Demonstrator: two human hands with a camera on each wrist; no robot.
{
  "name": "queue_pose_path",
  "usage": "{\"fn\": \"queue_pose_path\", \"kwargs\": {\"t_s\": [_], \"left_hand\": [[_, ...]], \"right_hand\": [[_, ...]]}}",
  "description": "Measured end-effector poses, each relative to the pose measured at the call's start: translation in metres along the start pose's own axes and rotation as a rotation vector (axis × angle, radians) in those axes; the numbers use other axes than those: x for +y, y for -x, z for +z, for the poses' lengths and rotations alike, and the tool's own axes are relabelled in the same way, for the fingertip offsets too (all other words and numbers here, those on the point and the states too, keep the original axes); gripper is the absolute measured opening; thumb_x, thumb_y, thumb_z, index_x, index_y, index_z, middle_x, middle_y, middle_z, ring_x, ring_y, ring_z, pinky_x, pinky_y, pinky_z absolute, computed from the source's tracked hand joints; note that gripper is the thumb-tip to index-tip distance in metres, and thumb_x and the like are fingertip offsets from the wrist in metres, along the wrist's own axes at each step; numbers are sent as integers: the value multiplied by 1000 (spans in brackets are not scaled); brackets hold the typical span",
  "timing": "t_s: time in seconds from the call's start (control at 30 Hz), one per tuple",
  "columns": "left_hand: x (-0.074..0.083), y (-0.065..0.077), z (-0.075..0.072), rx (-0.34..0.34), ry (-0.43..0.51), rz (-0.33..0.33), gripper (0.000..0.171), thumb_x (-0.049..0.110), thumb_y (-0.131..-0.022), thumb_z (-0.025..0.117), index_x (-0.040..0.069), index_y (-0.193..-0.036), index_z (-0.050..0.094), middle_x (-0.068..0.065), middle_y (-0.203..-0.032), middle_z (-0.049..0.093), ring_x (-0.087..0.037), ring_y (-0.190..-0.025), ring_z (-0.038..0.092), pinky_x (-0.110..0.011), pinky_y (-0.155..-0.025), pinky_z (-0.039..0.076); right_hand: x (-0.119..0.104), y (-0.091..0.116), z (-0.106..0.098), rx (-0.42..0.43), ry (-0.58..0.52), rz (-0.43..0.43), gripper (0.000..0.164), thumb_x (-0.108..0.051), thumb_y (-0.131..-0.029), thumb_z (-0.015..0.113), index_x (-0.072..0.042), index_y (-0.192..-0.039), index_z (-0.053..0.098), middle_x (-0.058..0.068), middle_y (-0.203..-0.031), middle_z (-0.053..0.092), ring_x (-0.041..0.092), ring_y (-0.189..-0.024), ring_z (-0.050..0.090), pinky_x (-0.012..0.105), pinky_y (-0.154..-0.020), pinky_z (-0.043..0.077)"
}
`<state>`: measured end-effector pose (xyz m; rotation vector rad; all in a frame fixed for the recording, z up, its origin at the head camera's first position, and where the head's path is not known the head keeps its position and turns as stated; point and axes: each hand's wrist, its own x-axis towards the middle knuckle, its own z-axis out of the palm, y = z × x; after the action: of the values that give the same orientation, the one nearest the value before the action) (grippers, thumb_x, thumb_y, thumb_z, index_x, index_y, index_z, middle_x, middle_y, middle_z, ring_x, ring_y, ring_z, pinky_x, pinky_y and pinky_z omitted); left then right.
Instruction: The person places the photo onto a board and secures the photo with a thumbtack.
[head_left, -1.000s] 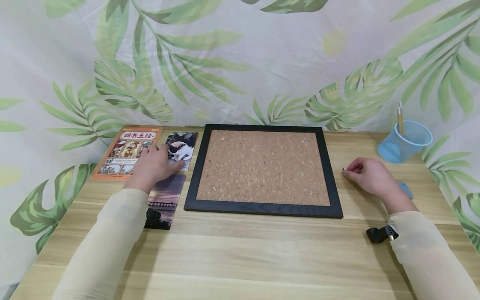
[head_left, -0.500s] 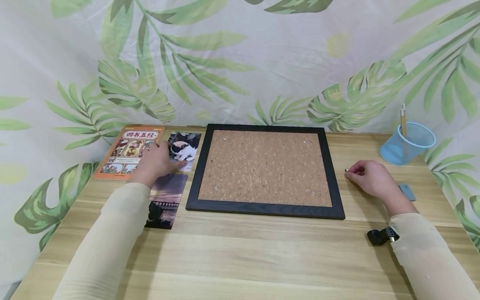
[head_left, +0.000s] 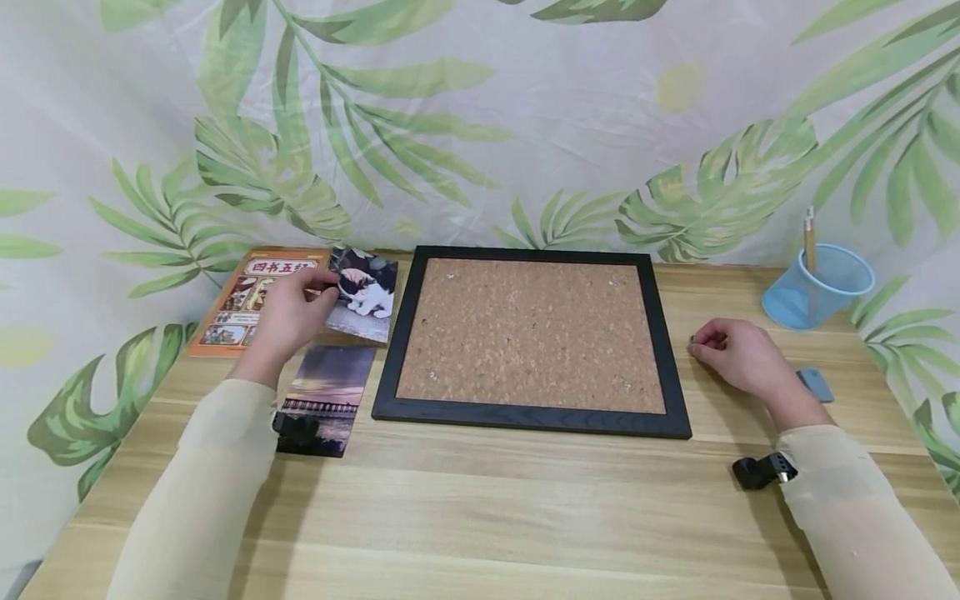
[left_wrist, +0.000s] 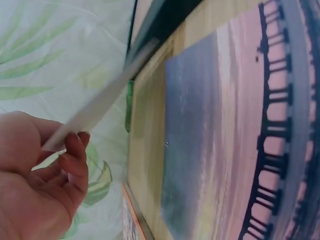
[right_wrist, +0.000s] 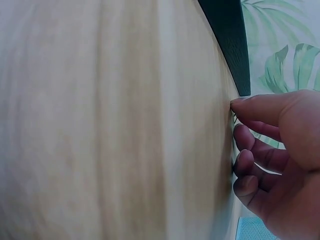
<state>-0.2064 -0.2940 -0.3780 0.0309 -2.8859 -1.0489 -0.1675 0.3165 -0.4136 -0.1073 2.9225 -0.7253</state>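
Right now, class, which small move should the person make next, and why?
Probably carry the cat photo rightward over the corkboard: the left hand already holds it raised off the table, and the corkboard close by has no photo on it.

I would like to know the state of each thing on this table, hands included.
Glossy rectangular cat photo: raised, tilted
Purple sunset photo: flat, partly hidden
Orange illustrated book: closed, partly hidden
Black-framed cork board: lying flat
Light blue mesh cup: upright
Wooden pencil: standing in the cup
Small grey-blue rectangular block: lying flat
Left hand: pinching the cat photo
Right hand: pinching tiny object, too small to identify
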Motion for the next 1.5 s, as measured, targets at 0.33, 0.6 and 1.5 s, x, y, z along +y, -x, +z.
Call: {"fn": "queue_pose_path", "kwargs": {"t_s": [0.33,0.6,1.5], "left_hand": [[28,13,12,-161,238,-12,53,16,-110,58,11,-162,50,-22,-163,48,-26,-116,67,-21,-68,52],[51,13,42,-254,324,27,59,12,-106,64,6,-162,48,-21,-159,52,-11,-104,69,-17,-71,52],[103,-14,122,-410,63,126,67,20,-103,70,-4,-161,45,-23,-133,67,-27,-105,61,-38,-89,52]], "right_hand": [[-2,6,-6,36,-19,13,21,-19,-104,69,1,-108,72,20,-100,72,32,-92,64,35,-75,47],[-9,9,-10,89,-39,-30,21,-19,-104,71,2,-108,73,18,-97,74,26,-88,64,35,-75,49],[-95,-18,2,-18,-227,-120,21,-21,-109,66,-5,-119,74,15,-107,76,25,-91,63,31,-76,51]]}}
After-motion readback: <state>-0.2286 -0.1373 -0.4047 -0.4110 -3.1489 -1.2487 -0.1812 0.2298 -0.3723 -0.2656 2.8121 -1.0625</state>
